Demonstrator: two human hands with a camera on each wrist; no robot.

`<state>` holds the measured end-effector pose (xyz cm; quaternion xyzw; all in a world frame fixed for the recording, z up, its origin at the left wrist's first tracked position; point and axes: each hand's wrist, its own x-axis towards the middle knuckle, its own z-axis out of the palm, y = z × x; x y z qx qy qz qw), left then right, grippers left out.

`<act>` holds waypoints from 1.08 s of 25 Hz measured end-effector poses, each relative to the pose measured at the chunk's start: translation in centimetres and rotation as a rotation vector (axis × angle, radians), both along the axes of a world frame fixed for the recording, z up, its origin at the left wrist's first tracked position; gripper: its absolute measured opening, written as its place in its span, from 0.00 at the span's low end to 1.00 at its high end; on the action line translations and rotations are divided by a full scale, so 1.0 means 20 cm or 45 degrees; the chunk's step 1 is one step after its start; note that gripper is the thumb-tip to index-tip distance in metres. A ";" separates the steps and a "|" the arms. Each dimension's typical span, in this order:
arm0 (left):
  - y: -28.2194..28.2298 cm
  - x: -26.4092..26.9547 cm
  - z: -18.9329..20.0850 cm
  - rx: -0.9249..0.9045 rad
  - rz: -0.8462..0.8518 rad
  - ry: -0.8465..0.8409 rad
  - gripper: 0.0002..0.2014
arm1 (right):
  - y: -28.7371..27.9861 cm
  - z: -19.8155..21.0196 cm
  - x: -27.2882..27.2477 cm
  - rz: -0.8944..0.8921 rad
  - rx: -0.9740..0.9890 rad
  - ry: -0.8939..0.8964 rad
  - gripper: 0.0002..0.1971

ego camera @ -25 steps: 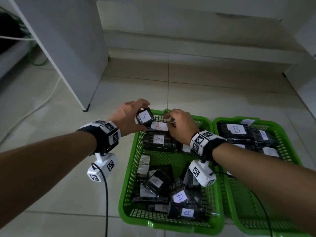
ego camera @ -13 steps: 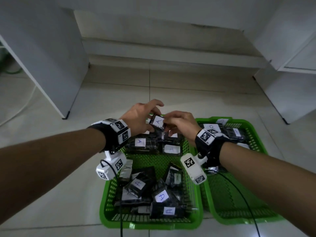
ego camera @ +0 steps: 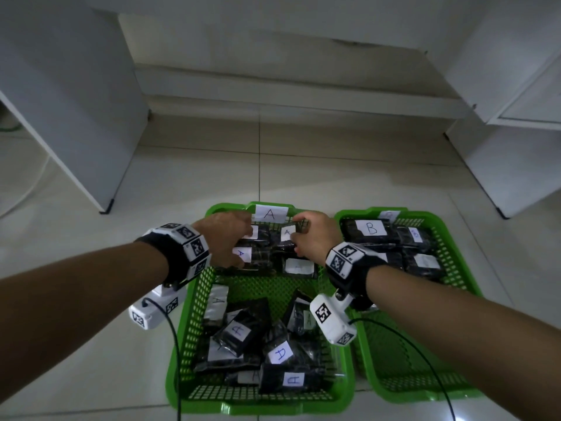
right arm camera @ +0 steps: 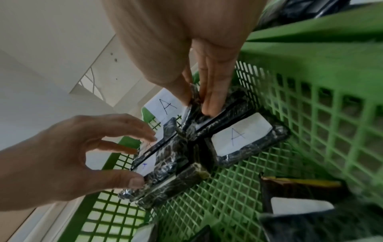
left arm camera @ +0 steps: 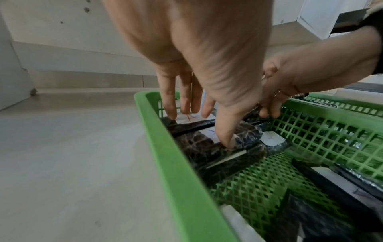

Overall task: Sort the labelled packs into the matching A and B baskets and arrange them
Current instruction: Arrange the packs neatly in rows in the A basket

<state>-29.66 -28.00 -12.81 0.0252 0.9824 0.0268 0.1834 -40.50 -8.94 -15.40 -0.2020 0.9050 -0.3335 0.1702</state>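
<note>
Two green baskets stand side by side on the floor. Basket A (ego camera: 188, 344) carries a paper A tag (ego camera: 271, 213) on its far rim. Black packs with white A labels lie in a neat row at its far end, and a loose pile (ego camera: 279, 354) lies at its near end. My right hand (ego camera: 299, 235) pinches one A pack (right arm camera: 191, 113) by its edge between thumb and fingers, standing in the far right of that row. My left hand (left arm camera: 199, 129) is spread over the left packs (left arm camera: 199, 144), thumb pressing the nearer one. Basket B (ego camera: 455, 299) holds B packs (ego camera: 371, 228) at its far end.
A white cabinet (ego camera: 76, 117) stands at the left and another (ego camera: 516, 147) at the right, with a low step (ego camera: 288, 101) along the back wall. Tiled floor surrounds the baskets. The near half of basket B shows bare mesh (ego camera: 409, 360). Black cables hang from both wrist cameras.
The A pack went from my left hand, above the rim, into my right hand and down into the far row of basket A. My left hand dropped onto the left packs.
</note>
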 end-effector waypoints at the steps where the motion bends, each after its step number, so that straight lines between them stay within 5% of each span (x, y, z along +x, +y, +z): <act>1: 0.00 0.00 -0.01 0.001 -0.001 0.017 0.30 | -0.01 -0.01 0.00 0.026 0.048 0.053 0.17; 6: 0.00 0.01 -0.02 0.008 -0.003 0.011 0.29 | -0.05 -0.01 0.02 0.058 0.121 0.210 0.13; 11: 0.00 0.01 -0.02 -0.044 -0.033 -0.018 0.27 | -0.04 -0.03 0.01 0.364 0.295 0.321 0.06; 21: 0.01 0.01 -0.03 -0.091 -0.046 -0.035 0.28 | -0.03 -0.05 -0.01 0.566 0.570 0.449 0.15; 27: 0.00 0.03 0.01 -0.088 -0.047 0.051 0.29 | -0.01 0.01 0.01 0.530 0.444 0.508 0.07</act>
